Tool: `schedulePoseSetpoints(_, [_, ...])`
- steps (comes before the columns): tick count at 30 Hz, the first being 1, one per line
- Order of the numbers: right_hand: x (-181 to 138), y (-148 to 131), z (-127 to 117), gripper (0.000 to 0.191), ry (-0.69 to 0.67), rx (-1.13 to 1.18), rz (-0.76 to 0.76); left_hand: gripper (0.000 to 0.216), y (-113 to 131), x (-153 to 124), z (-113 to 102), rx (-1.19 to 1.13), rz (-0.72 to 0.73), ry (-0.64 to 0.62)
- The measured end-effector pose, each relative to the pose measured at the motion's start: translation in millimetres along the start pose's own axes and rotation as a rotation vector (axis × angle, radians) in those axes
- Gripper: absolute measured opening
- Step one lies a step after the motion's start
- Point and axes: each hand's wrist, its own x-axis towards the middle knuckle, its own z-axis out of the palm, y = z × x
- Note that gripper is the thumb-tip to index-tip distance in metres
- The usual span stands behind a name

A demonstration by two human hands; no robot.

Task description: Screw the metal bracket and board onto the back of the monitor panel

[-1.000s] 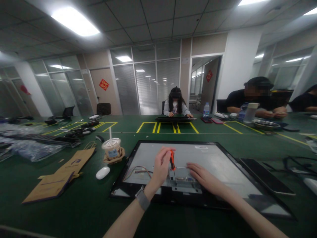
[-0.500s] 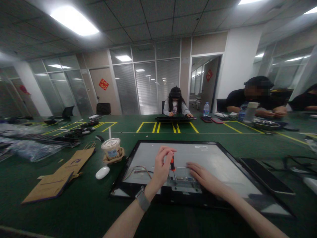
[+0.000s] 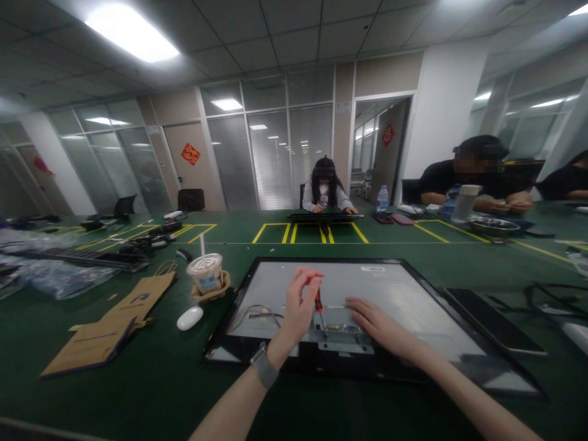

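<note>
A flat display panel (image 3: 294, 280) with a black frame lies in front of me, its grey back facing up. My left hand (image 3: 299, 306) is closed around the top of a red and black screwdriver (image 3: 318, 300). The screwdriver stands almost upright, its tip down at a metal bracket (image 3: 340, 347) near the panel's front edge. My right hand (image 3: 374, 321) lies flat with fingers stretched out, resting at the right side of the bracket. Connectors (image 3: 346, 328) show on the bracket between my hands. Thin wires (image 3: 257, 311) run across the panel's left part.
Left of the panel are a drink cup (image 3: 205, 272) in a cardboard holder, a white mouse (image 3: 190, 318) and a brown paper bag (image 3: 124, 318). A black flat slab (image 3: 493, 320) and cables lie on the right. Across the table (image 3: 239, 236), a person (image 3: 324, 190) handles another panel.
The view has shifted very slightly. My left hand stays at the screwdriver's top with its fingers a little changed in position, and my right hand rests in about the same spot.
</note>
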Motion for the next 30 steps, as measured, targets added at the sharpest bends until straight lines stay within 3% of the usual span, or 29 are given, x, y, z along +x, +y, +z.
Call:
schedulePoseSetpoints(10, [0.0, 3.5, 1.4, 0.057, 0.013, 0.001, 0.0, 0.034, 1.7, -2.5, 2.1, -0.036, -0.019, -0.04])
schedulePoseSetpoints(16, [0.9, 6.3, 3.3, 0.055, 0.022, 0.003, -0.002, 0.025, 0.2, -1.4, 1.3, 0.051, 0.015, 0.0])
schedulePoseSetpoints(24, [0.4, 7.1, 3.0, 0.057, 0.019, 0.001, -0.013, 0.033, 5.5, -1.1, 0.3, -0.013, -0.009, -0.063])
schedulePoseSetpoints(30, [0.0, 8.4, 4.0, 0.058, 0.027, 0.006, -0.012, 0.025, 4.5, -1.6, -0.6, 0.028, 0.03, -0.044])
